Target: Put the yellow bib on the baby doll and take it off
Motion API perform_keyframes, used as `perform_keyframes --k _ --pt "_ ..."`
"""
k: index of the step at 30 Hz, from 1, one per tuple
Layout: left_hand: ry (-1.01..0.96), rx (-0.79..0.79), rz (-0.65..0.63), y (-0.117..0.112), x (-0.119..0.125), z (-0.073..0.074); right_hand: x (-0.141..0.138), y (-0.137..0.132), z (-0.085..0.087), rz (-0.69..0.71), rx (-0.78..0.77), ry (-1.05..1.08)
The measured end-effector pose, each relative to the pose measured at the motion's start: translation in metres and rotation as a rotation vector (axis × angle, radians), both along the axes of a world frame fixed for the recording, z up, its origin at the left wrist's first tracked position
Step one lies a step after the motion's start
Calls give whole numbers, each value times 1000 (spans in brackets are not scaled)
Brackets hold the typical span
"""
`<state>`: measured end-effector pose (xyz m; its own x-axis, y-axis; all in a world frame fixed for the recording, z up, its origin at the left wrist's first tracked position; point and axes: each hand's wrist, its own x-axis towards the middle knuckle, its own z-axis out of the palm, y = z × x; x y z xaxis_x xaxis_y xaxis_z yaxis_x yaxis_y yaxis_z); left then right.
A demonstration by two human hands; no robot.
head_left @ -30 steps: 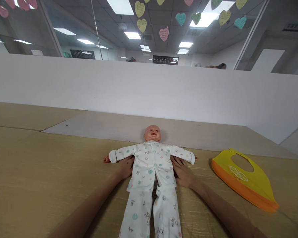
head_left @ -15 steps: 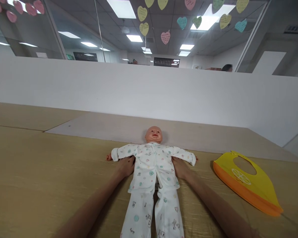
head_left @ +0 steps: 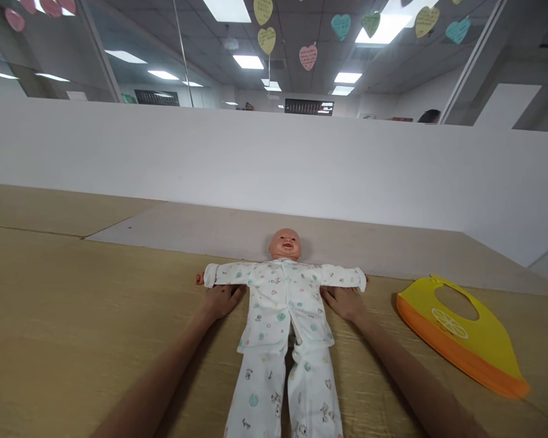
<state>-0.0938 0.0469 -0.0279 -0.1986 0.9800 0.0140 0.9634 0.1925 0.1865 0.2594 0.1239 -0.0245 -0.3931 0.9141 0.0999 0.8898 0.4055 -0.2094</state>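
— Where is the doll [head_left: 281,307] laid, and how are the hands placed?

— It is stretched face-up on the desk [head_left: 95,304], with its head pointed away and its feet cut off by the view's lower edge. The left hand [head_left: 221,300] is set under one outspread sleeve [head_left: 232,274], the right hand [head_left: 346,302] under the other. Both thumbs are held apart from the fingers; the fingertips are covered, so whether anything is gripped cannot be told.

— What could go wrong?

— If weight were taken through the sleeves alone, the cloth could be stretched and the jacket [head_left: 274,307], already parted at its hem, dragged upward. Without support at the neck, the head could be tipped back. The bib [head_left: 481,340] could be knocked if the right forearm were swung outward.
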Motion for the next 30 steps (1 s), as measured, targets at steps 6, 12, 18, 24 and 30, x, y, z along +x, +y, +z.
perform_keyframes --k 6,12,18,24,30 --pt "39 27 -55 -1 -11 -3 12 3 -2 -93 11 33" --pt "50 83 -144 -8 -12 -8 14 4 -5 -123 -29 13" --pt "126 259 -310 -9 -5 -19 20 4 -10 -194 -41 -68" --pt "193 387 -470 -9 3 -15 21 2 -13 -175 -16 -116" --pt "221 389 -512 -9 9 -10 9 -9 -11 -150 -16 -141"
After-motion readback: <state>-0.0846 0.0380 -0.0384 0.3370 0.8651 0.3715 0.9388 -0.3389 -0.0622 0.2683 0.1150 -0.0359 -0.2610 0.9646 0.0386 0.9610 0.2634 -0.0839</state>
